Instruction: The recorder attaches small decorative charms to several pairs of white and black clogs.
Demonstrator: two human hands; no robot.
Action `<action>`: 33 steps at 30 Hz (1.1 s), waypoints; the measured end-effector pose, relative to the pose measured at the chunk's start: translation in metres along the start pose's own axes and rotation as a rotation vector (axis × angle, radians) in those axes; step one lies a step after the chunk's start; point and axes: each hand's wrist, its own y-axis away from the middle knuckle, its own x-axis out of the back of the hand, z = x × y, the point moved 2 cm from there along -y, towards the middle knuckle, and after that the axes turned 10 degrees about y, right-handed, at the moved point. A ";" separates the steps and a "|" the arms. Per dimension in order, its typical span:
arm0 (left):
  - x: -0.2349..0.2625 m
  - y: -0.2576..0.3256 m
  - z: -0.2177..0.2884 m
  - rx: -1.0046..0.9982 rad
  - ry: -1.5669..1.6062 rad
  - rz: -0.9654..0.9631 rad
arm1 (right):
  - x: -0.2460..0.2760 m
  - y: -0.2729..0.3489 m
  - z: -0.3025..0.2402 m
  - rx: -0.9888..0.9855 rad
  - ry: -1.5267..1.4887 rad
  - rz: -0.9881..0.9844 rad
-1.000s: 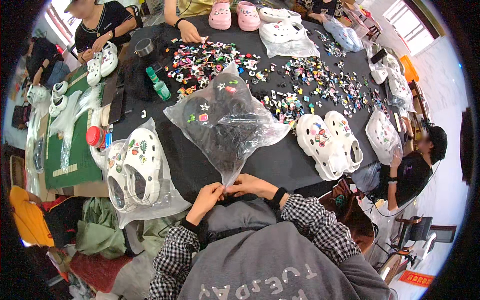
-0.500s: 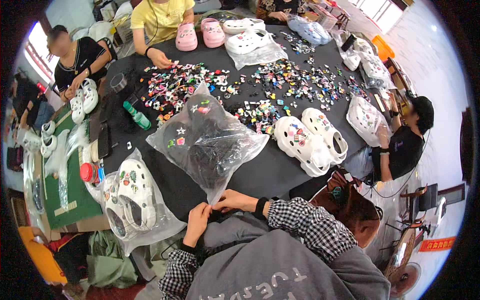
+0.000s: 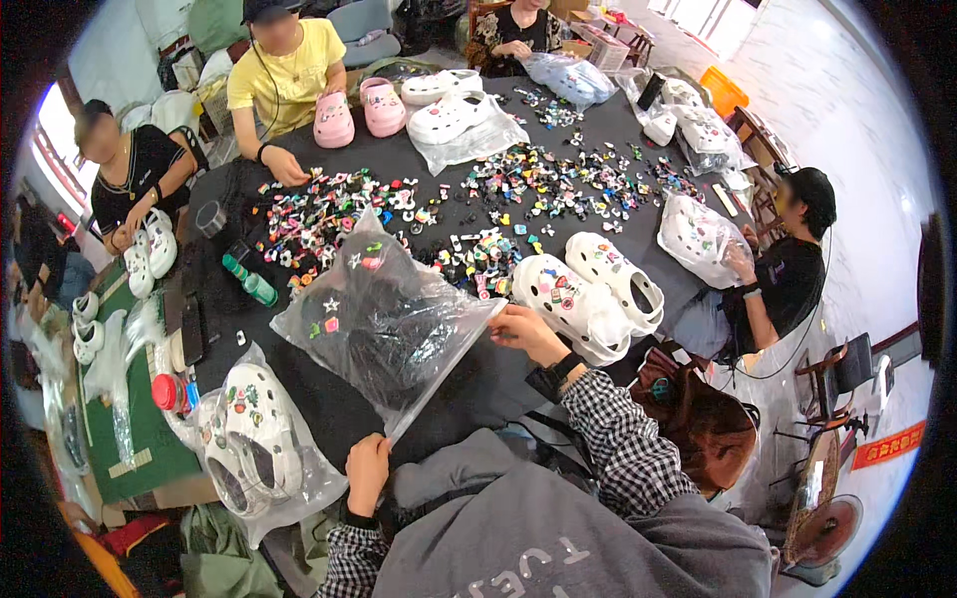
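Note:
In front of me a clear plastic bag [image 3: 419, 349] lies on the black-covered table with a pair of black clogs [image 3: 349, 284] inside, decorated with small charms. My left hand [image 3: 368, 470] is closed on the bag's near corner. With my right hand [image 3: 528, 334] I pinch the bag's right corner, so the edge between the two hands is drawn straight. Just past my right hand rests a pair of white clogs [image 3: 558, 294] with charms, unbagged. To the left of my left hand, another pair of white clogs [image 3: 261, 429] sits in a clear bag.
Heaps of colourful shoe charms [image 3: 334, 219] cover the table's middle. A green bottle [image 3: 249, 279] and a red-lidded jar [image 3: 169, 393] stand at left. Pink clogs [image 3: 334, 122] are at the far side. Several people work around the table; one at right holds bagged clogs [image 3: 695, 234].
My right hand has moved from beside the left to the bag's right corner, stretching the edge. The left hand has shifted slightly left and nearer. The whole view has tilted a little.

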 end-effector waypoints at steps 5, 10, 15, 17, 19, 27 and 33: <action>0.000 -0.002 -0.004 0.030 -0.058 0.023 | 0.017 -0.008 -0.003 0.045 -0.118 0.055; -0.005 -0.009 -0.018 0.037 -0.010 -0.007 | 0.010 -0.002 -0.003 0.094 -0.120 0.122; -0.001 -0.006 0.010 0.003 -0.032 0.111 | 0.002 0.002 0.019 0.094 -0.297 0.192; 0.006 -0.004 0.030 -0.023 0.061 0.209 | -0.003 0.001 0.024 0.108 -0.391 0.177; 0.015 -0.007 0.059 -0.446 -0.074 0.323 | -0.006 0.007 0.018 0.140 -0.316 0.224; -0.009 -0.052 0.113 -0.769 -0.309 0.109 | -0.019 0.008 0.010 0.242 -0.209 0.330; -0.016 -0.075 0.088 -0.751 -0.070 0.163 | -0.012 0.008 0.024 0.209 -0.220 0.396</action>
